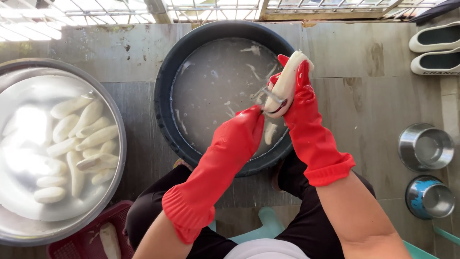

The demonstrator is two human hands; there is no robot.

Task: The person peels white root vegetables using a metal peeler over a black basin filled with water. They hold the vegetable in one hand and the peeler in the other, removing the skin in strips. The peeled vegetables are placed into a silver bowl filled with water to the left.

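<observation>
View from above a seated person in long red rubber gloves, working over a dark round tub [165, 96] of cloudy water with floating peel scraps; the right hand [299, 88] is closed around a pale, peeled root [289, 81], held tilted above the tub's right rim; the left hand [247, 127] is closed on a small peeler [273, 98], whose blade lies against the root's lower end. To the left, on the tiled floor [373, 110], a wide steel basin [117, 163] holds water and many peeled white roots; just below it, a red plastic basket [72, 242] contains one more root. At right, well apart from the tub, stand two small metal bowls [426, 146], and beyond them a pair of white shoes [436, 48].
</observation>
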